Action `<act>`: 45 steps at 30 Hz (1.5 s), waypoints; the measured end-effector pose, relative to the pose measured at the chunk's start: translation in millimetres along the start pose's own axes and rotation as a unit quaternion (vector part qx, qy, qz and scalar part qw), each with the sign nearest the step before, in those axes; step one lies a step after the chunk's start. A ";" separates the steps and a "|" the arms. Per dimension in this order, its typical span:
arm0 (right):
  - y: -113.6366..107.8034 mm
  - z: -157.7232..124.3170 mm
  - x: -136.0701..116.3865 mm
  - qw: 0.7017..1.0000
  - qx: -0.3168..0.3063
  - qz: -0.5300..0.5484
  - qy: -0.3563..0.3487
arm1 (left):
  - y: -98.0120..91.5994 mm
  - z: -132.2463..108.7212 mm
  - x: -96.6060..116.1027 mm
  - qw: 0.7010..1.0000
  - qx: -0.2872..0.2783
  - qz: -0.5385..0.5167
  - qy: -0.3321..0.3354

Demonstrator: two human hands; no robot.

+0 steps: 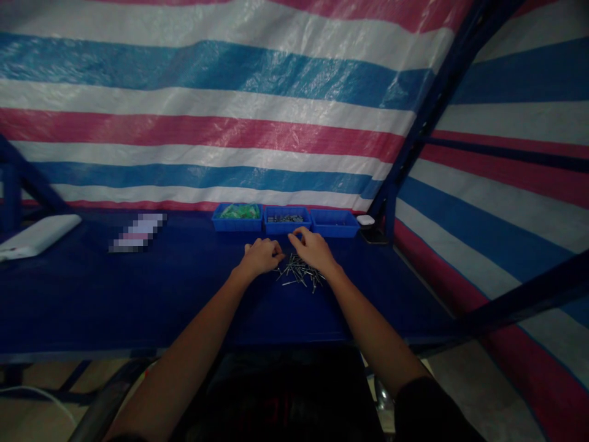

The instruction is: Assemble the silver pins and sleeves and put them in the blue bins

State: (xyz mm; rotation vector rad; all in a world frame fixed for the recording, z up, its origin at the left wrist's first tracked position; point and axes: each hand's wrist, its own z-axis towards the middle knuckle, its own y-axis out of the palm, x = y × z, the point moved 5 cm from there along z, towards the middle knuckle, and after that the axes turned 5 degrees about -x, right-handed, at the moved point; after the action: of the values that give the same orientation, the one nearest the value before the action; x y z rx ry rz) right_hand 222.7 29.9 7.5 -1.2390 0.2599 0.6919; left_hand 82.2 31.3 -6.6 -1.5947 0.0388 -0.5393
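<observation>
A loose pile of thin metal screws or pins lies on the blue tabletop. My left hand is at the pile's left edge, its fingers curled and closed. Whatever they may hold is too small to make out. Over the far side of the pile is my right hand, thumb and fingers bent together in a pinch and pointing left. Anything between those fingertips cannot be made out either. A small gap separates the two hands. Just beyond them stands a blue bin with small metal parts.
Left of that bin, another blue bin holds green plastic bags; a third bin sits to the right. A white case lies beside it. Farther left are a blurred-out flat item and a white device. Blue frame bars and striped sheeting enclose the table.
</observation>
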 end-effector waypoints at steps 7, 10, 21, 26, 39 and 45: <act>9.6 -2.7 5.2 0.986 -0.123 -0.096 -0.063 | -2.8 -0.1 -2.6 1.000 0.013 -0.001 -0.022; 15.7 -3.5 4.9 0.977 -0.163 -0.093 -0.098 | -0.4 0.5 -2.7 1.000 0.011 0.010 -0.015; 20.4 0.9 12.6 0.978 -0.192 -0.032 -0.074 | 0.1 -2.0 5.3 1.000 0.002 0.011 0.029; 17.9 3.4 17.7 0.984 -0.162 -0.051 -0.056 | 1.6 -4.5 13.4 0.998 0.026 0.029 0.049; 17.4 -4.5 6.3 0.978 -0.192 -0.012 -0.074 | 11.8 -2.2 15.1 0.995 0.021 0.069 0.062; 5.6 1.4 2.1 0.988 -0.097 0.057 -0.107 | -1.0 -0.1 12.2 0.997 0.067 -0.005 0.027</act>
State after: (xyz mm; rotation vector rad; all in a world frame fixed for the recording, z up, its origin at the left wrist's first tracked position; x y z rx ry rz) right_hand 220.7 32.8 2.5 -1.3296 0.0865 0.9598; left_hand 92.7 27.1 -1.8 -1.4494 0.0346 -0.5820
